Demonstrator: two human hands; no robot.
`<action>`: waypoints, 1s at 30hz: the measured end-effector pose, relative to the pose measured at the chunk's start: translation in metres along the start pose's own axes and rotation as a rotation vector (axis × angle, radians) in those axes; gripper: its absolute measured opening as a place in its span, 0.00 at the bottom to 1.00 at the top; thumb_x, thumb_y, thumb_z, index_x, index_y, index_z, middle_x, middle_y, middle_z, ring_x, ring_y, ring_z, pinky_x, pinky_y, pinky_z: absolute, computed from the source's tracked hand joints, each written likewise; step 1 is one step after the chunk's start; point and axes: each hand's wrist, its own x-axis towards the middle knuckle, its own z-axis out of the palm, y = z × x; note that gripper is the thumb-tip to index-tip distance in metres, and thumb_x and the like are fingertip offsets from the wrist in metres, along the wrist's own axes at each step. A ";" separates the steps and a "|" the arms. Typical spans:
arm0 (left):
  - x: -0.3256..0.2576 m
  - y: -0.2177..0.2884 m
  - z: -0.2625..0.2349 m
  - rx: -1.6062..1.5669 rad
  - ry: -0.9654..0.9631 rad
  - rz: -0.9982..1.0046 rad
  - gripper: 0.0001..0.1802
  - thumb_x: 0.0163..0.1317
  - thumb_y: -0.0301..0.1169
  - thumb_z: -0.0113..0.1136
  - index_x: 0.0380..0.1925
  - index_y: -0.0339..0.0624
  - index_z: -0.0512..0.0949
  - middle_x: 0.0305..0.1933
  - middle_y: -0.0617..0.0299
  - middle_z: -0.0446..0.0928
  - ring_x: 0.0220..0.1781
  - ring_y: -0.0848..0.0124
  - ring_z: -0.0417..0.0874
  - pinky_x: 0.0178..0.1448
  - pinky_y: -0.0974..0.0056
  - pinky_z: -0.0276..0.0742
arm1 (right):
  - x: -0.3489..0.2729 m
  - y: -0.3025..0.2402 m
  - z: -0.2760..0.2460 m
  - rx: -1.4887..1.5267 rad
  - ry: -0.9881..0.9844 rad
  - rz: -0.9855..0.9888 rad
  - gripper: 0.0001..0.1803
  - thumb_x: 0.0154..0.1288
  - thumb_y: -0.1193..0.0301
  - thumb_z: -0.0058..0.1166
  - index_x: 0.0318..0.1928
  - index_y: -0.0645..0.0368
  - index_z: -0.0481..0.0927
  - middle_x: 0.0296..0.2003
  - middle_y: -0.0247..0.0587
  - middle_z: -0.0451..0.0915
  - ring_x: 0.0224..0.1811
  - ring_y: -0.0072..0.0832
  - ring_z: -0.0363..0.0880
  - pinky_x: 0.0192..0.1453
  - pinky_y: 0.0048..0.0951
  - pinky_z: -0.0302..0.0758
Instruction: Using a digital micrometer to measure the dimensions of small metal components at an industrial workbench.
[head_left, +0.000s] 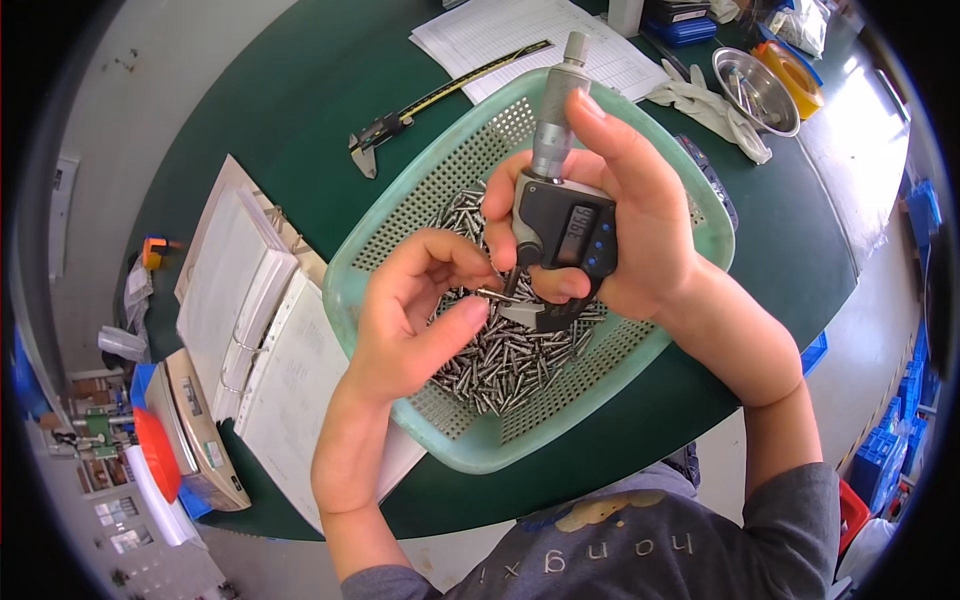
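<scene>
My right hand (645, 225) is wrapped round a digital micrometer (545, 210) with a dark body, a small display and blue buttons. Its silver thimble points away from me, and my thumb rests along it. Between finger and thumb, my left hand (405, 315) pinches a slim metal pin (495, 295) at the micrometer's jaws. Whether both jaws touch the pin, I cannot tell. Below both hands stands a light green perforated basket (470, 455), holding a heap of similar small metal pins (490, 370).
On the dark green table (270, 110), a caliper (385, 132) and printed sheets (490, 35) lie beyond the basket. An open ring binder (285, 390) is at left, beside a beige device (205, 425). A metal bowl (720, 68), white gloves (715, 112) and yellow tape (795, 75) sit far right.
</scene>
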 end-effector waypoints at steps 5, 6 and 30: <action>-0.001 0.000 -0.005 0.010 -0.016 -0.046 0.08 0.54 0.22 0.55 0.34 0.34 0.70 0.35 0.62 0.71 0.39 0.75 0.72 0.46 0.70 0.68 | -0.001 0.000 0.002 -0.013 0.012 -0.006 0.38 0.62 0.38 0.25 0.34 0.64 0.72 0.24 0.49 0.74 0.16 0.23 0.66 0.15 0.17 0.60; -0.001 0.000 -0.005 0.003 -0.017 -0.047 0.08 0.54 0.22 0.55 0.34 0.34 0.70 0.35 0.62 0.71 0.38 0.76 0.72 0.46 0.70 0.68 | -0.001 0.000 0.002 -0.012 0.009 -0.006 0.38 0.62 0.38 0.25 0.34 0.64 0.72 0.24 0.49 0.74 0.16 0.23 0.66 0.15 0.17 0.60; -0.002 -0.009 -0.015 1.597 0.166 0.080 0.15 0.49 0.30 0.58 0.40 0.41 0.76 0.28 0.58 0.70 0.33 0.59 0.73 0.36 0.58 0.69 | -0.001 -0.002 0.007 -0.028 0.073 0.001 0.37 0.62 0.39 0.27 0.33 0.64 0.73 0.23 0.49 0.74 0.15 0.21 0.66 0.14 0.16 0.60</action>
